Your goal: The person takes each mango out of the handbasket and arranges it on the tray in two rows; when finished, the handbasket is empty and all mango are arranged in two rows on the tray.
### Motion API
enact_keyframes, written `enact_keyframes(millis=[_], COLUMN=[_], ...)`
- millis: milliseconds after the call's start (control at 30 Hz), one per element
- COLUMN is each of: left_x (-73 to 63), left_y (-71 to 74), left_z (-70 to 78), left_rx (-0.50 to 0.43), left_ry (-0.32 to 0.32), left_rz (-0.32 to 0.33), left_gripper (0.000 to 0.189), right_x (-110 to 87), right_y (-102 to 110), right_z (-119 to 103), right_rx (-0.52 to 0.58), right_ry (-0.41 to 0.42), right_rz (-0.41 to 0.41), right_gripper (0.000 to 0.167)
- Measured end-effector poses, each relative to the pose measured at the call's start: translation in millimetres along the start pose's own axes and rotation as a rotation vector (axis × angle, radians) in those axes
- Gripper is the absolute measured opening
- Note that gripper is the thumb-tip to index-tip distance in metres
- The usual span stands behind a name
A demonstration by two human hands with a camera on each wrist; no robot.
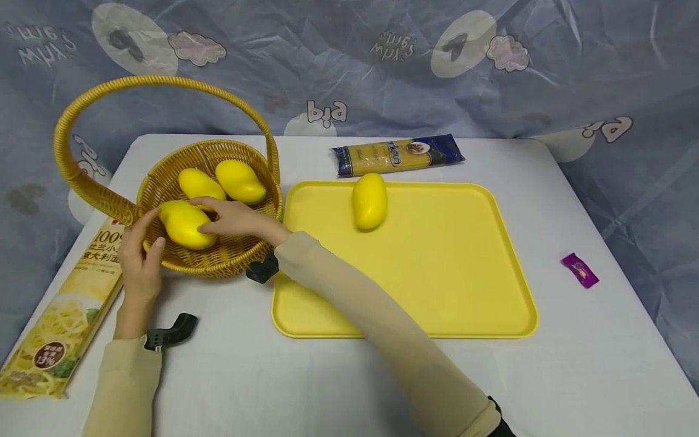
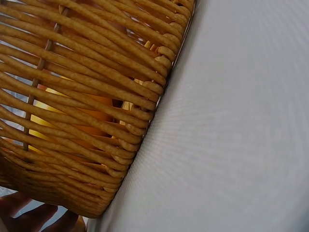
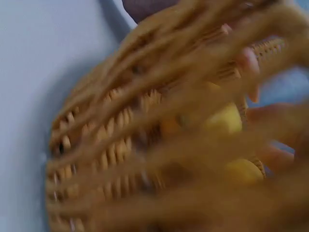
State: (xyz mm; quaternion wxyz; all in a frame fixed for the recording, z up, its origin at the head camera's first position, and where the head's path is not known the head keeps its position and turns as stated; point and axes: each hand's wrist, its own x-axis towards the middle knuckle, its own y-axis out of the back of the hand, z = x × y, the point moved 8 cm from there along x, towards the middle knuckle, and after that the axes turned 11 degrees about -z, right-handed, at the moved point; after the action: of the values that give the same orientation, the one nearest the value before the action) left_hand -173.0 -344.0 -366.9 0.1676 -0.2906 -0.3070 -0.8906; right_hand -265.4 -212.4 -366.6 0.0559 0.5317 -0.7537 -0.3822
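In the head view, a wicker basket (image 1: pixel 213 267) with a tall arched handle stands at the left, holding three yellow mangoes. My right hand (image 1: pixel 235 220) reaches over its right side and grips the front mango (image 1: pixel 185 226) between thumb and fingers. Behind it lie a second mango (image 1: pixel 199 183) and a third mango (image 1: pixel 240 181). At the basket's left rim, by the foot of the handle, my left hand (image 1: pixel 142 258) holds the edge. Through the weave in the right wrist view, yellow fruit (image 3: pixel 226 118) shows, blurred.
One more mango (image 1: pixel 369 203) lies on a yellow tray (image 1: pixel 437 273) beside the basket. Behind the tray is a pasta packet (image 1: pixel 398 155). A long noodle packet (image 1: pixel 71 309) lies left of the basket, and a small purple wrapped sweet (image 1: pixel 580 271) far right on the white table.
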Motion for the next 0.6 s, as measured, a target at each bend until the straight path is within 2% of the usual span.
enact_keyframes(millis=[133,233,600], left_x=[0.2,0.2,-0.7], left_y=[2.3,2.7,-2.7], left_z=[-1.0,-2.6,-5.0], left_rx=[0.007,0.006,-0.008], left_ry=[0.018,0.037,0.07], left_rz=[-0.004,-0.014,-0.04], left_gripper=[0.05,0.051,0.054], right_x=[15.2,22.9,32.6], right_y=[-10.9,-15.5,-16.8], right_z=[-9.6,-17.3,-21.1], right_rx=[-0.027,-0.032,-0.039], right_ry=[0.009,0.022,-0.013], right_rz=[-0.046,-0.05,-0.062], right_gripper=[0.061,0.063,0.07])
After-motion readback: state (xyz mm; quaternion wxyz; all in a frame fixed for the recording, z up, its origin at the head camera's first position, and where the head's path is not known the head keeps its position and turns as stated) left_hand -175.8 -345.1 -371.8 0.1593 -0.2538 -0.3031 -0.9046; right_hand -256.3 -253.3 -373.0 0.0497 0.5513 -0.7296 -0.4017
